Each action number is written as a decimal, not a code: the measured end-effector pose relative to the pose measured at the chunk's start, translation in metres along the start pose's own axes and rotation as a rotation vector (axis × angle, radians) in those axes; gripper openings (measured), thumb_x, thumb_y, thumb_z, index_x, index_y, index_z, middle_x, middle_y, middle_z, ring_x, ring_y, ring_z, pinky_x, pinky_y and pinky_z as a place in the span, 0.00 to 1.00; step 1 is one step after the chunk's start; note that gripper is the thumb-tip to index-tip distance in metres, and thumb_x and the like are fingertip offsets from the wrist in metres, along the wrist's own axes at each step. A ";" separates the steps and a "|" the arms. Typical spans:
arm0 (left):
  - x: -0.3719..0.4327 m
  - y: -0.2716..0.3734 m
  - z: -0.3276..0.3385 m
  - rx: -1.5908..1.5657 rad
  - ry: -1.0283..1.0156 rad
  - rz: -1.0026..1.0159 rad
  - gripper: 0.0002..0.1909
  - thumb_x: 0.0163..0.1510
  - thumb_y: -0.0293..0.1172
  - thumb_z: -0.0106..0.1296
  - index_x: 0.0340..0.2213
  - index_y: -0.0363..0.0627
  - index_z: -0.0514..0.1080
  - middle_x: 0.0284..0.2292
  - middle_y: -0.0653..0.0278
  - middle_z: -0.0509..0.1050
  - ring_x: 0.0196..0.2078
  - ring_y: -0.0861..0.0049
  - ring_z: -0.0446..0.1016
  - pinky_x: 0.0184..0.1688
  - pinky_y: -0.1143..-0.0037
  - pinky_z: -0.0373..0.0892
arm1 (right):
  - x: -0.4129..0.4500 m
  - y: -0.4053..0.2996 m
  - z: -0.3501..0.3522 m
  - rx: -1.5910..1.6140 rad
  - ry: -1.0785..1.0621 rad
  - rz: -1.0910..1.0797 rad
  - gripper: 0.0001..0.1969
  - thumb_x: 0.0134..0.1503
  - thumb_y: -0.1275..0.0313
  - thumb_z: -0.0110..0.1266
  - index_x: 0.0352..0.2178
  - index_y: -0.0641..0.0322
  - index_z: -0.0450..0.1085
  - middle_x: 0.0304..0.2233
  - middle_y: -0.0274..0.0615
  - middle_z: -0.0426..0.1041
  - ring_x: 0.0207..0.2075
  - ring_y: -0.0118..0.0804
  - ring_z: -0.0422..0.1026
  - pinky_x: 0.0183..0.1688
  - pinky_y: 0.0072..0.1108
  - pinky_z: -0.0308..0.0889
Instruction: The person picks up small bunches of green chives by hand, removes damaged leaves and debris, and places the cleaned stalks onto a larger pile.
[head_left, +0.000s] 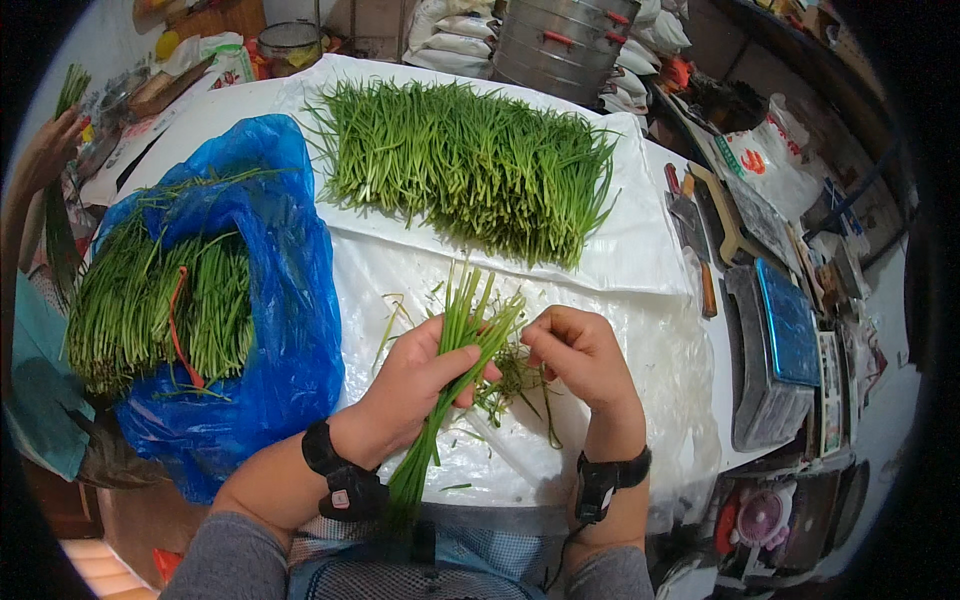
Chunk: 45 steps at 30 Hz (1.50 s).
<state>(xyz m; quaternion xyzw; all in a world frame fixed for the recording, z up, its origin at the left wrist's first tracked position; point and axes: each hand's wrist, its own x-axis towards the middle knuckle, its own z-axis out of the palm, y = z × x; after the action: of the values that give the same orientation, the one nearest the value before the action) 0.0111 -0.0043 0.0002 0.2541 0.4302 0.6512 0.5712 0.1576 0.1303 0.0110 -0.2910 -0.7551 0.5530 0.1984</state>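
My left hand (424, 371) grips a bunch of garlic chives (469, 330), its cut stem ends pointing away from me and its leaves hanging toward my lap. To the right of those stem ends is my right hand (574, 349), thumb and forefinger pinched together. Whether a scrap is caught between its fingertips is too small to tell. Below both hands, trimmed chive scraps (517, 375) lie on clear plastic sheeting (637, 420). A long, thick row of chives (465, 165) rests farther back on a white sack (637, 255). At left, a blue plastic bag (292, 300) holds more chives (165, 300) with a red tie (176, 322).
Along the table's right side lie a cleaver (686, 214), another wooden-handled tool (707, 289) and a scale (780, 352). A metal steamer (562, 45) stands behind the table. Another person's hand (49, 150) holds chives at far left. A small fan (761, 517) sits low at right.
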 end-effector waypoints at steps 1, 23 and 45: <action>0.001 -0.001 -0.001 -0.002 0.001 -0.005 0.11 0.54 0.27 0.41 0.39 0.37 0.63 0.25 0.59 0.72 0.18 0.85 0.64 0.21 0.86 0.62 | 0.000 -0.005 -0.004 0.029 -0.092 0.156 0.10 0.53 0.69 0.47 0.27 0.68 0.68 0.22 0.37 0.69 0.24 0.24 0.67 0.25 0.14 0.62; 0.008 -0.010 -0.010 -0.229 0.005 -0.098 0.09 0.54 0.28 0.40 0.36 0.38 0.63 0.27 0.62 0.71 0.17 0.81 0.67 0.18 0.83 0.65 | 0.005 0.011 0.024 0.347 -0.138 -0.007 0.03 0.48 0.77 0.53 0.25 0.66 0.67 0.23 0.31 0.68 0.25 0.19 0.65 0.28 0.12 0.61; 0.004 -0.005 -0.002 -0.106 0.132 0.004 0.09 0.48 0.21 0.49 0.33 0.41 0.63 0.22 0.67 0.67 0.14 0.87 0.62 0.14 0.87 0.58 | 0.008 0.014 -0.002 0.438 0.223 -0.012 0.03 0.48 0.75 0.51 0.21 0.62 0.66 0.24 0.37 0.71 0.21 0.21 0.64 0.24 0.13 0.60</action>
<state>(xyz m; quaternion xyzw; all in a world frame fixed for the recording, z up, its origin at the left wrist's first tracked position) 0.0114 -0.0007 -0.0056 0.1808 0.4315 0.6894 0.5530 0.1562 0.1401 -0.0016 -0.2958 -0.5924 0.6667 0.3420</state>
